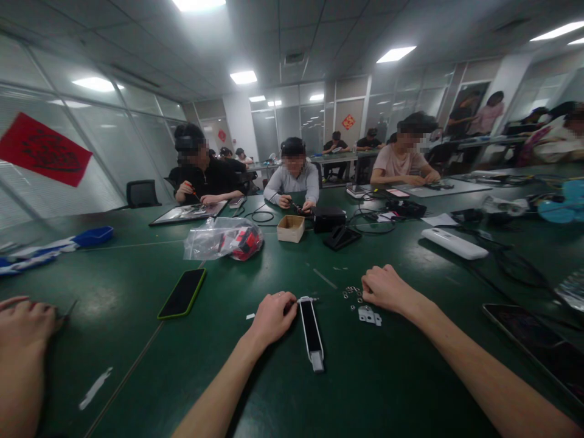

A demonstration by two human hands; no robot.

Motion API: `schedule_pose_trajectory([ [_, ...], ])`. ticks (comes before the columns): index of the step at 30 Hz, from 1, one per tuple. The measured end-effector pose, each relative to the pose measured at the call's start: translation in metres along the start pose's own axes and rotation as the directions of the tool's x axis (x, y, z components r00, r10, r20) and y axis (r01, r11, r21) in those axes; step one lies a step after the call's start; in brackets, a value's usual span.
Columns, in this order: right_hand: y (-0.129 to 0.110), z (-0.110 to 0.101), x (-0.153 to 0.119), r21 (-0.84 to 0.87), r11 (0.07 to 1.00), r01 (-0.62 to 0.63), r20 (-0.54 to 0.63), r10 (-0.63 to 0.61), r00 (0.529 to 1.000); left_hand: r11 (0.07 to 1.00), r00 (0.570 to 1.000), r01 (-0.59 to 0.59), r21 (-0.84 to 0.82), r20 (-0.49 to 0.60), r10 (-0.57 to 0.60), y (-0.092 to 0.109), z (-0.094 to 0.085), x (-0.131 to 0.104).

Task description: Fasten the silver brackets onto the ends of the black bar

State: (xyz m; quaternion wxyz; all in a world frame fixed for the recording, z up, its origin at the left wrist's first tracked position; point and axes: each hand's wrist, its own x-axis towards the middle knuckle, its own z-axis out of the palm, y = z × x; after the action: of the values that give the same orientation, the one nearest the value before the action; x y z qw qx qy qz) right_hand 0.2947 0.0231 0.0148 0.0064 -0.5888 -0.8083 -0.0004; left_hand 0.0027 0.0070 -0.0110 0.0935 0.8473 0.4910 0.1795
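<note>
The green table (137,255) spreads before me, and I count twelve o'clock as straight ahead from where I sit. At eleven lies a clear plastic bag (201,240) with red and black things inside, and farther round at ten is a blue tray (93,236) whose contents I can't make out. Just short of twelve stands a small open box (291,231); I see its pale walls, but not its floor. Of my own hands, the left hand (274,313) is nearer the slim white-framed device (312,328), right at its far end. From those left fingertips the body of the device runs off toward five o'clock, its long axis close to a twelve-to-six line, tipped slightly toward eleven-thirty, with a white block (317,361) at the near end. My left fingers are drawn in beside that far end; whether they pinch anything, I can't tell. My right hand (381,286) rests well apart from the device, which lies at eight o'clock from it; its fingers curl down to the table, and what is under them is hidden. At six from those fingers sits a metal bracket (370,316), and around eight to nine, a scatter of tiny metal rings (345,295).
</note>
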Motion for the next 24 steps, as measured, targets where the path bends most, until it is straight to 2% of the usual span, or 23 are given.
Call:
schedule_pose_trajectory([
  [8,-0.0091,-0.0025,-0.0006,-0.093,0.996,-0.004,-0.025,0.002,1.000,1.000,1.000,0.020,0.002,0.018,-0.020,0.0019,-0.0019,0.0002],
  [24,-0.0084,-0.0027,0.0006,-0.094,0.994,-0.051,0.010,0.052,0.999,1.000,1.000,-0.007,0.001,-0.010,0.007,-0.0004,0.0006,-0.0005],
])
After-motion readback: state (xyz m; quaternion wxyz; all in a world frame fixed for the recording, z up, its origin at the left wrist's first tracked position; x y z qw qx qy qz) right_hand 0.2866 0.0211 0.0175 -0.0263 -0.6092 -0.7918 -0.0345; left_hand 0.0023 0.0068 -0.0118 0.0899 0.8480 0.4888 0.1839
